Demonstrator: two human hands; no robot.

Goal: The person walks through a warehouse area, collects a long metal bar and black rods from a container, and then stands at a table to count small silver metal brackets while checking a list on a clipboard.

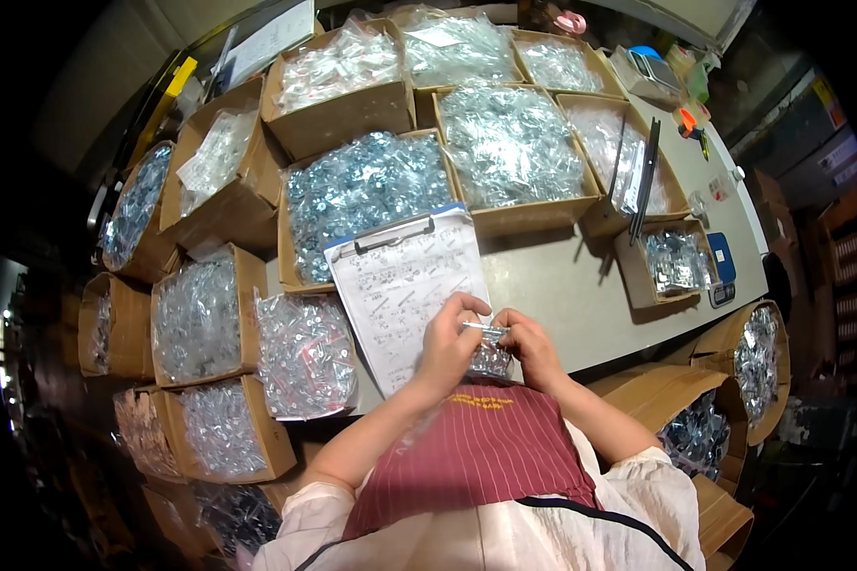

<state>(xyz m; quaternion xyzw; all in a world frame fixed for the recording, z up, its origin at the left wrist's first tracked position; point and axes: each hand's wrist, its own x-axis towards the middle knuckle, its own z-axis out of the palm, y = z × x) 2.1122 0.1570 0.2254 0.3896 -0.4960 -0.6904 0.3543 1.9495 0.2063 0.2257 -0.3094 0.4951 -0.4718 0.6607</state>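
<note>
Clipboard (405, 271) partly under left hand (448, 344), fingertips pinching clear bag of metal parts (490, 359) near table (552, 295) edge; right hand (531, 350) pinches its other side. Slack pinch could drop it; unsealed mouth, can't tell, could spill parts.

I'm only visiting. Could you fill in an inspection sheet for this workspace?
Surface: pale table, largely covered by boxes.
Job's things: small bag of shiny parts; clipboard with written sheets, overlapping a box of bluish parts.
Clutter: black rods across one box; scale near the table's right edge.
Hands: left hand and right hand both grip the small bag.
Cables: nothing seen.
Surroundings: more cardboard cartons beside the table; background dim.
</note>
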